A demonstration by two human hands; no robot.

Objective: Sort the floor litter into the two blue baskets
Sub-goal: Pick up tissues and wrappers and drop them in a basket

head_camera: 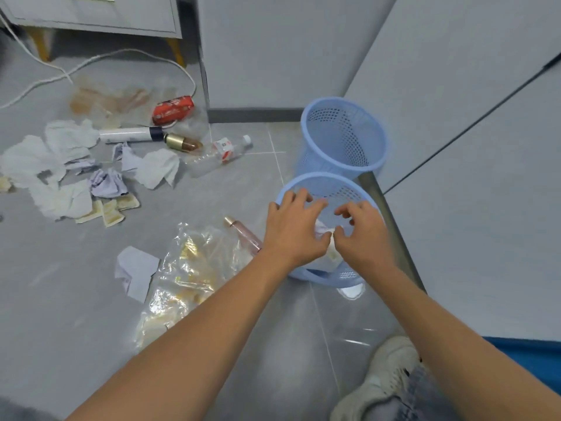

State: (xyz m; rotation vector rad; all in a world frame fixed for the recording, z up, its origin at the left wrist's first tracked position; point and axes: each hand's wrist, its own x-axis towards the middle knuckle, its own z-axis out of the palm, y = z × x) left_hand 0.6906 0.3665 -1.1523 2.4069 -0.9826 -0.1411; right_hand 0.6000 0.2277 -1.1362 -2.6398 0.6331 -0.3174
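Observation:
Two blue mesh baskets stand by the wall: the far basket (344, 135) and the near basket (306, 185). My left hand (293, 229) and my right hand (362, 235) hover over the near basket, fingers spread, with crumpled white paper (323, 230) below and between them inside it. I cannot tell whether either hand touches the paper. Litter lies left on the floor: crumpled tissues (60, 165), a red can (172, 110), a clear bottle (218, 154), a white tube (127, 135), a pink bottle (244, 233) and a clear plastic bag (185, 278).
A grey cabinet (470, 147) runs along the right, close to both baskets. A bedside unit on yellow legs (91, 13) stands at the back left, with a white cable (91, 60) trailing on the floor. My shoe (382, 381) rests at the bottom right.

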